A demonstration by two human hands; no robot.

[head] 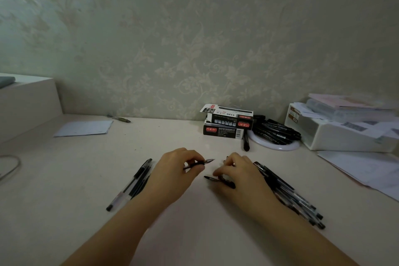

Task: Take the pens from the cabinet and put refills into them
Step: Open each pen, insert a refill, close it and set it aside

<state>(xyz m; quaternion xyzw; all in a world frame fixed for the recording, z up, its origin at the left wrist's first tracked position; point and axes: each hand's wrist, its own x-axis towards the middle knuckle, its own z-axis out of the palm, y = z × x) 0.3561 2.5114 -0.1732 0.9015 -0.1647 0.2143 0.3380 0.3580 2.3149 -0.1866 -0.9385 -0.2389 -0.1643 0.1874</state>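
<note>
My left hand (180,166) grips a black pen (205,161) near its front end, its silver tip pointing right. My right hand (236,171) is curled over a small black pen part (212,178) lying on the desk; its fingers touch it. To the left of my left hand lie a few black pens (131,182) side by side. Partly hidden under my right wrist is a pile of several pens (289,194). Two stacked black refill boxes (226,123) stand by the wall, the upper one with its flap open.
A white round dish (278,146) with several black pens sits right of the boxes, and one black marker (246,143) lies beside it. A white organiser (345,134) with papers stands far right. A note sheet (84,128) and a lone pen (119,118) lie back left.
</note>
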